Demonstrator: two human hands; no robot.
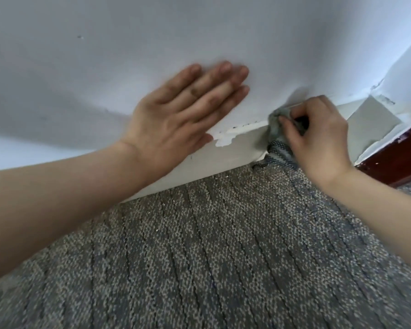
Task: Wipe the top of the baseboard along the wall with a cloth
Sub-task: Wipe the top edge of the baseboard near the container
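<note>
A white baseboard (223, 157) runs along the foot of the pale wall (128, 43), with chipped paint on its top edge near the middle. My right hand (318, 138) grips a grey-green cloth (277, 125) and holds it against the baseboard's top edge; a striped end of the cloth hangs down to the carpet. My left hand (180, 110) lies flat on the wall just above the baseboard, fingers straight and together, to the left of the cloth.
Grey patterned carpet (211, 245) covers the floor in front of the wall. At the right the wall meets a corner with a dark red-brown door frame or trim (394, 160). A folded white panel (368, 122) sits in that corner.
</note>
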